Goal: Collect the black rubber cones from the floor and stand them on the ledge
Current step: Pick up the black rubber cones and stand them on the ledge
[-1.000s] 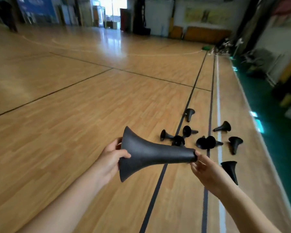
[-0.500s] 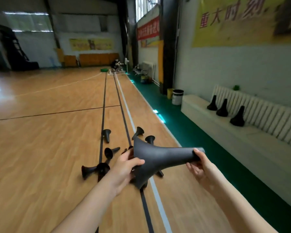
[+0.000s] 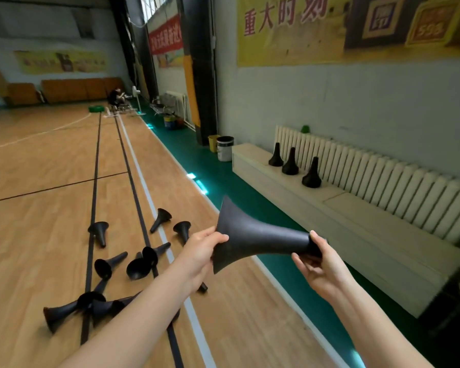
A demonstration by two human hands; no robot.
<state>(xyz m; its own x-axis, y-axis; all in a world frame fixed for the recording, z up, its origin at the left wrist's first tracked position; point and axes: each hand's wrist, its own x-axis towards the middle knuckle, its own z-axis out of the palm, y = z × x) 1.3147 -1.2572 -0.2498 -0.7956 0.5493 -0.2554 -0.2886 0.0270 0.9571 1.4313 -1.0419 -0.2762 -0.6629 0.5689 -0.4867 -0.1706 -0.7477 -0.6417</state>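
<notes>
Closer to the ledge (image 3: pixel 356 235) now, cone (image 3: pixel 255 237) carried sideways in the air between both hands! Left hand (image 3: pixel 202 248) grips the flared base, right hand (image 3: pixel 319 264) pinches the narrow tip. Looks light and rubbery, floppy at the rim, so the stem is probably the firmer hold. Three cones (image 3: pixel 290 162) stand before the radiator (image 3: pixel 383 181). Loose cones (image 3: pixel 141 264) litter the floor to the left: a trip risk.
</notes>
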